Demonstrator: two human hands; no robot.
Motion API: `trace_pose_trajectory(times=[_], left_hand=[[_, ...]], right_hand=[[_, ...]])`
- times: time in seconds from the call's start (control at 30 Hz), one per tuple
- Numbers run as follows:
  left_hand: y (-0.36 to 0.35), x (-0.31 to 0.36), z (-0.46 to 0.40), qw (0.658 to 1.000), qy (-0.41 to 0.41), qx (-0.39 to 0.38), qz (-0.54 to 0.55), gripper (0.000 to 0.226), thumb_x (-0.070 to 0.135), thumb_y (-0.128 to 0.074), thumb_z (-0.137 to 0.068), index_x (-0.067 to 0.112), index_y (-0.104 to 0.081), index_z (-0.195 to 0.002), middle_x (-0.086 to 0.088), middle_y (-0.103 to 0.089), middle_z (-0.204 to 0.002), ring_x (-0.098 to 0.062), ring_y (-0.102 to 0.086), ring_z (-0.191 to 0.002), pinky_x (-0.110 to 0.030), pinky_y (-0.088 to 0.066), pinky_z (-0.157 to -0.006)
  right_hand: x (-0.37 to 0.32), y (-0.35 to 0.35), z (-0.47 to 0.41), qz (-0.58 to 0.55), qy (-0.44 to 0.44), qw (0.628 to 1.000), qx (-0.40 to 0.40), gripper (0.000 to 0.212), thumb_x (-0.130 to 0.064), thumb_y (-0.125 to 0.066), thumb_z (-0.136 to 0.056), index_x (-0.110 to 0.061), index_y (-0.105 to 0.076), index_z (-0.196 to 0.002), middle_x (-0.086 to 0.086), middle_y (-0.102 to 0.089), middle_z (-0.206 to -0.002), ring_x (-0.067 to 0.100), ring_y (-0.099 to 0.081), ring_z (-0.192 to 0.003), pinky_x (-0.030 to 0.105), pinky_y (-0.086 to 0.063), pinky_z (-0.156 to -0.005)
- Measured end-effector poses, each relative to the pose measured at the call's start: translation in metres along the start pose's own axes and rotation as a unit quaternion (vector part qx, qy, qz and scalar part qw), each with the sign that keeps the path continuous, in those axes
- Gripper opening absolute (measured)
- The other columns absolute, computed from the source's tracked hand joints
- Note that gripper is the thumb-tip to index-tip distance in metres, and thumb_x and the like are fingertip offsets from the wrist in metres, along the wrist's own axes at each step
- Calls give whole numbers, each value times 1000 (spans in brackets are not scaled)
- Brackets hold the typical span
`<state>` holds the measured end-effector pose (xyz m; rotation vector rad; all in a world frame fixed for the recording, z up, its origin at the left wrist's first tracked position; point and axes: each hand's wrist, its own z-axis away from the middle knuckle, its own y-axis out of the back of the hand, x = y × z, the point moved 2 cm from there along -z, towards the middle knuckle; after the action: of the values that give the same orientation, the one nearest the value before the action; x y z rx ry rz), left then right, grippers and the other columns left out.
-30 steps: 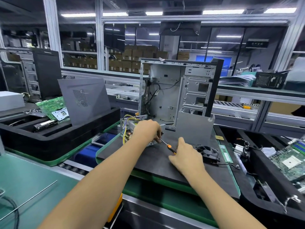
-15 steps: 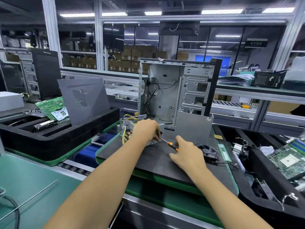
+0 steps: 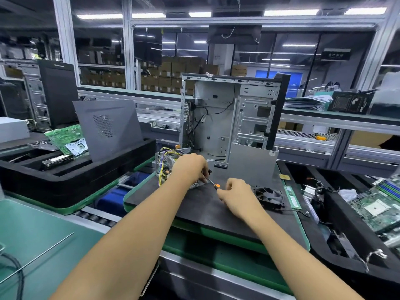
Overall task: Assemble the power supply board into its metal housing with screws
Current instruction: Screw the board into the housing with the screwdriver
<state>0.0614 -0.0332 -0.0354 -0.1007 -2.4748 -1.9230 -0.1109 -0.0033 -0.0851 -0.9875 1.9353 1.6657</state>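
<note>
Head view gives me both bare forearms reaching out over the dark work mat [image 3: 216,215], and I take the open computer case [image 3: 229,118] standing upright at the mat's far edge as my landmark. Just in front of that case's left lower corner sits the power supply housing [image 3: 167,162], a small perforated metal box with yellow and dark wires [image 3: 161,169] bunched at its left side; whether the board is fully seated inside I cannot tell. My left hand [image 3: 190,167] rests on top of the housing with its fingers curled down over the near right edge, gripping it, and the fingertips meet the shaft of the screwdriver [image 3: 213,183] there. My right hand [image 3: 234,194], in front of the case's middle, pinches the screwdriver's orange and black handle between thumb and curled fingers; the shaft slants up and left toward the housing. The tip is hidden behind my left fingers, so I cannot see a screw.

A black fan [image 3: 269,197] lies flat on the mat in front of the case's right side, just beside my right hand, with a green memory stick [image 3: 292,198] beyond it at the mat's right edge. Left of the case, a grey side panel [image 3: 108,128] leans upright in a black foam tray [image 3: 71,176] beside a green motherboard [image 3: 67,138].
</note>
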Motion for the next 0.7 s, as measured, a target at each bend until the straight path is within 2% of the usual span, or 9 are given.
trace_pose_trajectory(times=[0.07, 0.13, 0.23, 0.3, 0.37, 0.47, 0.53, 0.6, 0.7], left_hand=[[0, 0, -1, 1000, 1, -3, 2, 27, 42, -87, -77, 35, -81, -104, 5, -77, -105, -22, -71, -99, -33, -56, -83], [0, 0, 0, 1000, 3, 0, 4, 26, 42, -87, -78, 36, -81, -103, 5, -77, -104, -22, -71, -98, -32, -56, -82], [0, -1, 0, 1000, -4, 7, 10, 24, 42, -86, -79, 35, -81, -101, 6, -78, -100, -21, -72, -95, -33, -57, -81], [-1, -2, 0, 1000, -9, 7, 10, 24, 42, -86, -79, 34, -81, -101, 8, -78, -100, -20, -72, -95, -33, -57, -80], [-1, -3, 0, 1000, -10, 7, 9, 25, 43, -86, -79, 34, -81, -102, 8, -78, -102, -20, -71, -97, -32, -56, -81], [-2, -2, 0, 1000, -4, 8, 4, 26, 43, -86, -79, 35, -81, -104, 7, -78, -104, -21, -71, -99, -32, -56, -82], [-2, -1, -1, 1000, 5, 4, 9, 27, 43, -87, -78, 35, -81, -103, 5, -78, -104, -22, -72, -99, -33, -57, -84], [-3, -2, -2, 1000, 11, -1, 13, 27, 43, -87, -77, 35, -81, -103, 4, -77, -105, -23, -72, -99, -34, -57, -85], [-3, -2, -2, 1000, 14, 4, 22, 26, 41, -88, -77, 34, -81, -101, 4, -77, -104, -23, -72, -98, -33, -57, -83]], right_hand=[[1, 5, 7, 204, 93, 972, 72, 37, -38, -68, -75, -24, -40, -94, -3, -59, -74, 27, -57, -63, 33, -35, -54], [2, 5, 15, 347, 255, 888, 164, 55, -28, -79, -65, -23, -40, -104, -1, -54, -72, 32, -59, -53, 29, -30, -48], [3, 5, 21, 393, 403, 794, 228, 47, -13, -87, -55, -15, -63, -96, 1, -52, -64, 29, -52, -38, 25, -25, -37], [-2, 2, 18, 296, 333, 871, 206, 30, -17, -80, -69, -17, -55, -84, 1, -50, -61, 34, -53, -45, 30, -33, -40], [-2, -1, 9, 101, 131, 977, 132, 24, -22, -64, -84, -16, -41, -79, 2, -51, -60, 32, -49, -53, 36, -33, -49], [3, 2, 4, -170, -44, 984, 5, 19, -23, -56, -88, -6, -56, -81, 10, -65, -54, 23, -47, -37, 33, -41, -52], [4, 9, 6, -107, -29, 994, -22, 23, -34, -60, -87, -12, -57, -82, 7, -68, -57, 24, -52, -43, 33, -43, -55], [6, 14, 9, 111, 40, 993, 27, 32, -43, -67, -81, -20, -47, -90, -1, -65, -65, 27, -58, -60, 35, -40, -55], [8, 12, 18, 382, 265, 869, 170, 39, -32, -78, -78, -21, -46, -97, -2, -57, -68, 33, -63, -54, 30, -31, -46]])
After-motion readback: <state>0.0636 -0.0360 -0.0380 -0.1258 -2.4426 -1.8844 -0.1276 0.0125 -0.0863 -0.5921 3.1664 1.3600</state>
